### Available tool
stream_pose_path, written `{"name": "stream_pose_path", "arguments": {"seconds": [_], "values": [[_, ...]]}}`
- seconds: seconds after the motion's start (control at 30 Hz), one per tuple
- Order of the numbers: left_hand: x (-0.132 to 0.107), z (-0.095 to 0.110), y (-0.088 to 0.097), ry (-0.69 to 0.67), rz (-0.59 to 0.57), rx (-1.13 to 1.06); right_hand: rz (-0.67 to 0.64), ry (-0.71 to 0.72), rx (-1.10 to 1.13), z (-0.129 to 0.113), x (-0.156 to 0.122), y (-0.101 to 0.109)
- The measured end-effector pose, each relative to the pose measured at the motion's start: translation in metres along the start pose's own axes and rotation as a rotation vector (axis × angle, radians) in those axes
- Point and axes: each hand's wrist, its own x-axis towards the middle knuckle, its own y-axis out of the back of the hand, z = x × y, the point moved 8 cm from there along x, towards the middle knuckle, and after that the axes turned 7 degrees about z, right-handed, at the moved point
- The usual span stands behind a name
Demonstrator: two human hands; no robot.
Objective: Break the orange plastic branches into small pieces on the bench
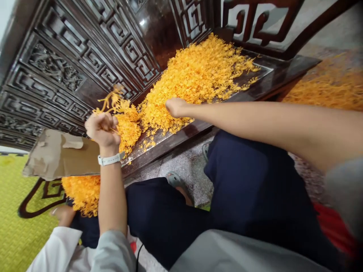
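My left hand (102, 129), with a white band on its wrist, is raised and closed around a bunch of thin, branched orange plastic pieces (113, 102) that stick up above the fist. Just behind it lies a small orange heap (129, 132). A far larger pile of the same orange pieces (198, 71) spreads along the dark wooden bench (172, 145). At the near edge of that pile, my right hand (176, 108) touches the pieces with its fingers curled in. Whatever its fingertips pinch is hidden from view.
A torn cardboard piece (81, 156) stands left of my left wrist. Below it are more orange pieces (85, 192), near another person's hand (64, 214). A carved backrest (107, 49) and armrest (272, 37) border the bench. More orange material (329, 85) lies at right.
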Motion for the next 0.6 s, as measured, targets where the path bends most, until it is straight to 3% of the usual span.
{"name": "stream_pose_path", "arguments": {"seconds": [0.2,0.3,0.47,0.6], "values": [[-0.024,-0.03,-0.007,0.166,-0.132,0.042,0.023,0.178,-0.015,-0.054,-0.014,-0.002],[-0.03,-0.033,-0.01,0.161,-0.147,0.029,-0.059,0.158,0.236,-0.067,-0.016,-0.01],[-0.029,-0.043,0.0,0.172,-0.12,0.095,-0.028,0.102,0.733,-0.08,-0.017,-0.004],[-0.033,-0.06,0.013,0.219,-0.143,0.143,-0.176,-0.029,1.266,-0.094,-0.019,-0.012]]}}
